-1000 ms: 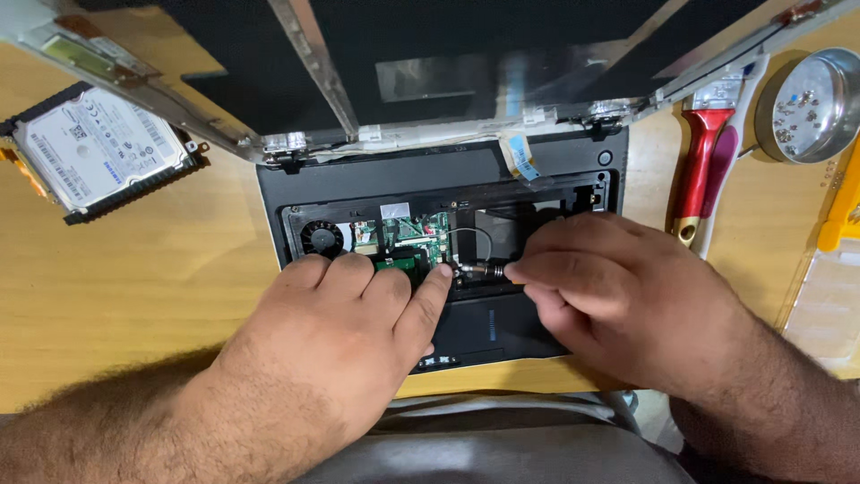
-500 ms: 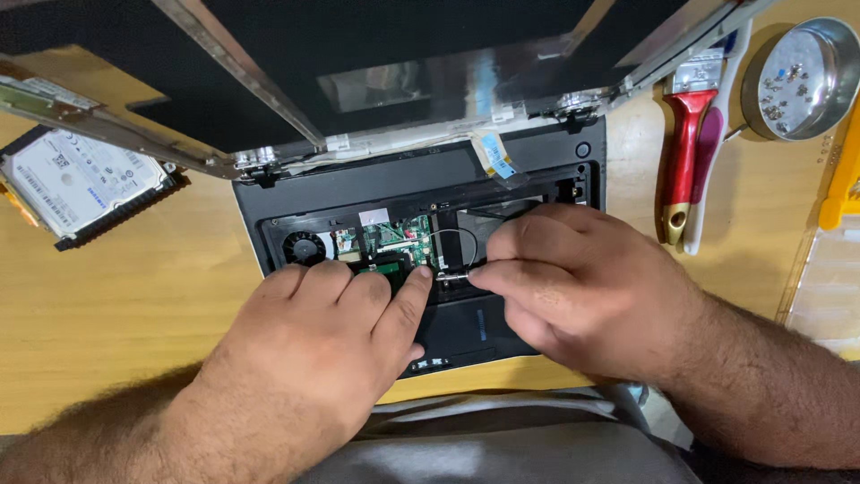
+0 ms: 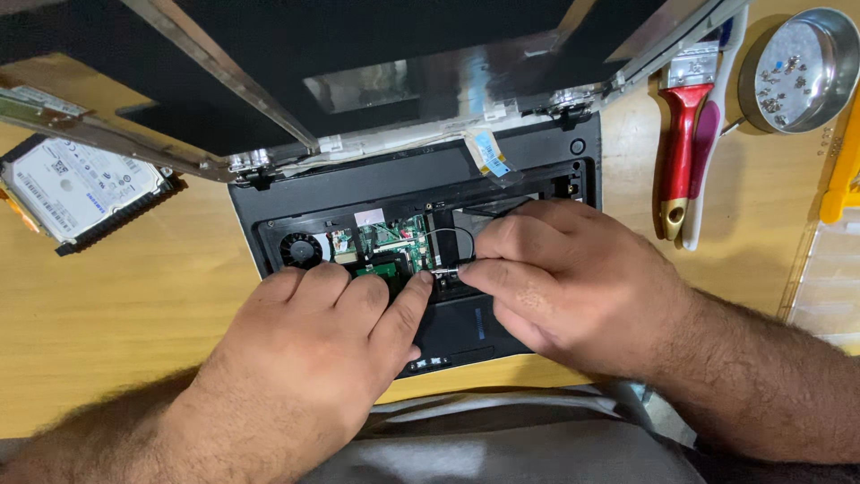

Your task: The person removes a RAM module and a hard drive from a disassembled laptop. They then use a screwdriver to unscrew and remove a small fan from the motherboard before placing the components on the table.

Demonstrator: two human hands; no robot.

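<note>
An opened black laptop base (image 3: 296, 202) lies on the wooden table (image 3: 107, 305), its green circuit board (image 3: 399, 242) and small fan (image 3: 300, 249) exposed. My left hand (image 3: 322, 350) rests on the base with its index fingertip pressed at the board's lower right corner. My right hand (image 3: 564, 273) meets it there, thumb and forefinger pinching a small metal connector on thin black wires (image 3: 448, 235) that loop over the board. The bare screen lid (image 3: 403, 63) stands tilted behind.
A removed hard drive (image 3: 76, 188) lies at the left. To the right lie a red-handled brush (image 3: 681, 134), a round metal dish holding several screws (image 3: 797, 72), and a yellow tool (image 3: 842, 170). A flat ribbon cable (image 3: 491, 154) hangs from the hinge.
The view has shifted, so the laptop and tools sit a little differently in frame. Both hands stay at the same spot on the board with little visible movement.
</note>
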